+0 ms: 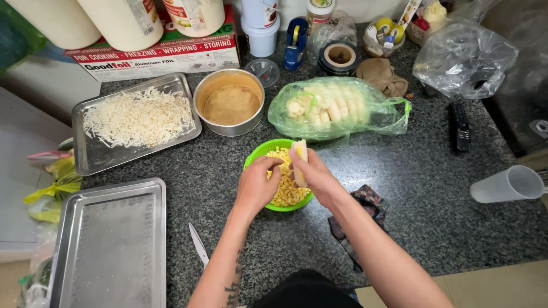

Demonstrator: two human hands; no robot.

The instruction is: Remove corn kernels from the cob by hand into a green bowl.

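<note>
Here, from the head camera, the right hand (313, 174) grips a corn cob (299, 162), long axis upright, over the green bowl (260, 153) of kernels on the tabletop (411, 182). The left hand (257, 185), just left of the cob, presses curled fingers against it.

On the speckled dark bench (422, 188): steel tray (91, 154) heaped with shredded white cheese (137, 117), round metal tin (229, 102) beside it, green plastic bag of stripped cobs (334, 108) to the right. Nearer the front, empty steel tray (111, 245), with small knife (198, 245) just beside. Far right: black remote (460, 126), tipped clear plastic cup (508, 183), crumpled clear bag (465, 57). Foil box (160, 54) along the back.
</note>
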